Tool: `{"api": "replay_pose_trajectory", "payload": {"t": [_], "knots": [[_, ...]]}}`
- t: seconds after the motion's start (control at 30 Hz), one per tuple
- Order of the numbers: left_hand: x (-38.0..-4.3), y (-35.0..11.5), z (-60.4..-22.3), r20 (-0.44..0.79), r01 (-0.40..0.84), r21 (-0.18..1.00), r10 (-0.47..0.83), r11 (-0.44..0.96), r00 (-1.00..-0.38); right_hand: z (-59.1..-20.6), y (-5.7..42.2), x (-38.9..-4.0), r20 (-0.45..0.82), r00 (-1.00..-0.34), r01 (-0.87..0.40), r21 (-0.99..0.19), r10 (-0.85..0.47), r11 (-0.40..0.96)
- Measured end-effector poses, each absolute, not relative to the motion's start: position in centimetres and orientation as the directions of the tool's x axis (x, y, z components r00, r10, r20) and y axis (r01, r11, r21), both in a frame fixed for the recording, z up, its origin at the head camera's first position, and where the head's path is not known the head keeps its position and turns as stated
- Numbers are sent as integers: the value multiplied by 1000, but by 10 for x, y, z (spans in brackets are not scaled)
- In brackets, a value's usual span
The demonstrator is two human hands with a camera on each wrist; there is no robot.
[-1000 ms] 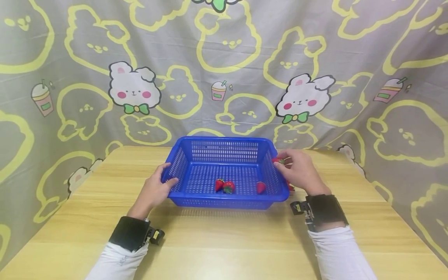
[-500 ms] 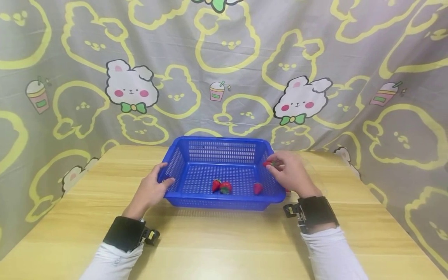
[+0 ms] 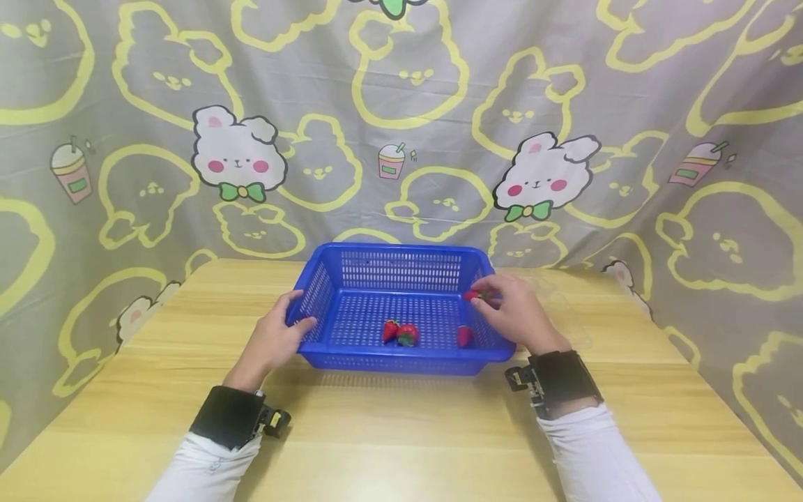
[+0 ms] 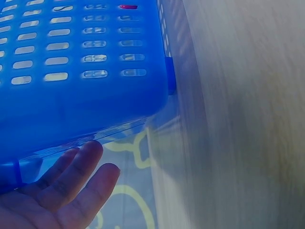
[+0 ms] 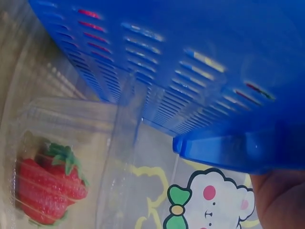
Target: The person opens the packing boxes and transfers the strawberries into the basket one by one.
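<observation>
A blue plastic basket (image 3: 401, 354) with slotted walls stands on the table. My left hand (image 3: 270, 341) holds its left rim, thumb inside and fingers outside; in the left wrist view those fingers (image 4: 97, 191) show below the rim. Inside the right wall, my right hand (image 3: 517, 314) pinches a red strawberry (image 3: 471, 295) with a green top, above the basket floor. Three more lie in the basket: a strawberry (image 3: 391, 330) touching another strawberry (image 3: 408, 335) near the front middle, and a strawberry (image 3: 465, 336) at front right. In the right wrist view the held fruit is mostly hidden.
Right of the basket stands a clear plastic container (image 5: 71, 109) with red strawberries (image 5: 50, 188) in it; their number is unclear. A wooden table (image 3: 401, 432) lies beneath. Behind it hangs a grey curtain (image 3: 439, 146) printed with cartoon animals.
My right hand has carried the strawberry leftward across the right rim to the inside of the basket, then slightly lower. The left hand keeps its hold on the left rim.
</observation>
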State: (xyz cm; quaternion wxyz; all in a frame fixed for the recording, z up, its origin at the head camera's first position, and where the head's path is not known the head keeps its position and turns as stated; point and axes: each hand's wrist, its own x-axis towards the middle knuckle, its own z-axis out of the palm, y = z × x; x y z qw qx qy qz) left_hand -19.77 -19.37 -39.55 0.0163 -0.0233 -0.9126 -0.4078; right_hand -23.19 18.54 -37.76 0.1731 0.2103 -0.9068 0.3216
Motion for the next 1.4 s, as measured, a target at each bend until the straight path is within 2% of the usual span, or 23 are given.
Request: {"api": "replay_pose_trajectory", "payload": {"t": [1.0,1.23,1.4], "knots": [[-199,-193,-397,54,50,746,15,664,-998,-391,176,-237,531,-796,-558,-460,-290,691],[-199,-192,-396,48,49,751,19,659,-999,-389,177,-237,498,-819,-532,-472,-285,703],[-199,-193,-396,53,55,748,23,661,-998,-382,185,-235,441,-863,-475,-543,-246,693]]}}
